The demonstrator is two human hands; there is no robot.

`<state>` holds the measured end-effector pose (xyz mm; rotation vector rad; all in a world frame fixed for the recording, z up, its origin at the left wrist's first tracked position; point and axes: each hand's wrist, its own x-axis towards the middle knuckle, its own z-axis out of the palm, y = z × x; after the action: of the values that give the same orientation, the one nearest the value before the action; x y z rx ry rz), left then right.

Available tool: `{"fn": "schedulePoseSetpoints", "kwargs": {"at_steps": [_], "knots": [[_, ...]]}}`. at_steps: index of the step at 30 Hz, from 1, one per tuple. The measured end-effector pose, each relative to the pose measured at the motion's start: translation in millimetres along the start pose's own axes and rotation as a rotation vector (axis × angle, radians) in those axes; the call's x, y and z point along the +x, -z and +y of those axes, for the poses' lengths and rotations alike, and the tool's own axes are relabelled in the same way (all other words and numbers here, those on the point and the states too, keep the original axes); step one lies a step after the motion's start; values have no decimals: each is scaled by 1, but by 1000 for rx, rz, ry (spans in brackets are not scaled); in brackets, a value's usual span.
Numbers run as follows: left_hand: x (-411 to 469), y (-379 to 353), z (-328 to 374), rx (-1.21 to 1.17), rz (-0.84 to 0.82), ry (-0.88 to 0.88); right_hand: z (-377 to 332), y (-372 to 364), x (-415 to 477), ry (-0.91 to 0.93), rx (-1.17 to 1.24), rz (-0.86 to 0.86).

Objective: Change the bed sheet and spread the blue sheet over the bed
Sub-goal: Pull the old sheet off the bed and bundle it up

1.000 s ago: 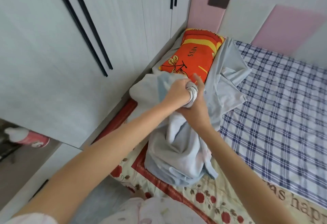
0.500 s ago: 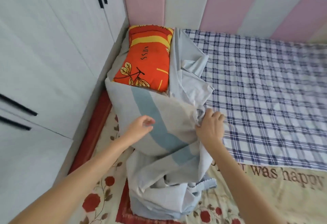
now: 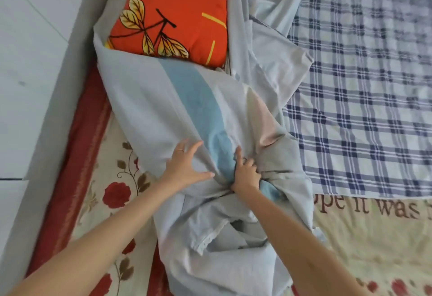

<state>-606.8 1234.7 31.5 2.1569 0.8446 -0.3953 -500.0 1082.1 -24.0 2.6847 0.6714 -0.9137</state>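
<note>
The right grip clutches a bunched fold of the one blue sheet; the left grip lies wide, fingers spread flat on it. The sheet is heaped on one floral bedcover, its far end against one orange pillow, with one checked sheet just beside it on the right.

The bunched pale blue cotton sheet, lifted in both hands a second ago, has been laid down below the orange printed pillow. The left hand, held clear of the cloth half a second ago, is now pressed flat on it, fingers spread. The right hand has been shifted inward onto a gathered bunch of cloth.
</note>
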Motion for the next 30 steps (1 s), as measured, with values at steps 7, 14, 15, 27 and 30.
{"fn": "schedulePoseSetpoints", "kwargs": {"at_steps": [7, 14, 15, 27, 30], "knots": [[-59, -24, -22, 523, -53, -156, -8, 80, 2, -3, 889, -180], [40, 72, -26, 633, 594, -317, -76, 182, -3, 507, 876, -305], [55, 86, -25, 656, 576, -285, -79, 195, 7, 596, 611, -281], [179, 83, -48, 727, -306, 30, -133, 251, 235, 111, 822, 188], [178, 88, -50, 696, -330, 36, -134, 234, 262, 35, 788, 108]]}}
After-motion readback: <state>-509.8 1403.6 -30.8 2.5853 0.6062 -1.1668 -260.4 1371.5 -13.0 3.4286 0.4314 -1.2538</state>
